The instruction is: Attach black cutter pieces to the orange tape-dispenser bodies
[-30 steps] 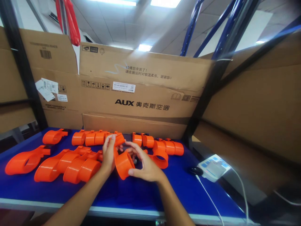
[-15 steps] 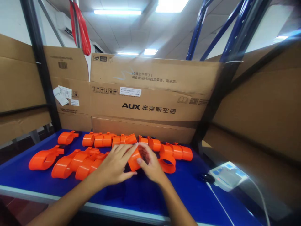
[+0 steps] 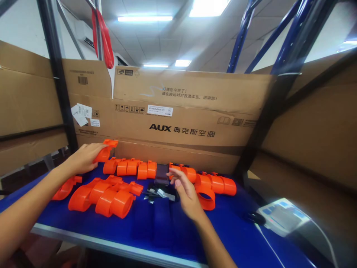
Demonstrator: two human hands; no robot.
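Observation:
My left hand [image 3: 87, 156] is raised over the far left of the table, closed on an orange ring [image 3: 102, 153] with a flat tab sticking out at its top. My right hand [image 3: 186, 190] hangs over the middle right, fingers apart and empty. Nearest to it are a dark flat rectangular object [image 3: 162, 175], small black and white pieces [image 3: 164, 194] and an orange ring lying with its opening forward [image 3: 208, 201]. Similar orange rings [image 3: 147, 170] stand along the back, and a cluster of tabbed rings [image 3: 104, 203] lies front left. Another ring [image 3: 63, 189] is partly behind my left forearm.
Dark blue folded material [image 3: 161, 219] lies on the blue table [image 3: 223, 234]. A white device with a cable [image 3: 284, 216] and a black rounded object [image 3: 255, 217] are at the right. Cardboard panels [image 3: 184, 149] and dark posts [image 3: 57, 82] enclose the table.
My hands have parted: the left moved far left and up with an orange ring, while the right released its hold and opened. The dark rectangle and small pieces now show. The view shifted slightly.

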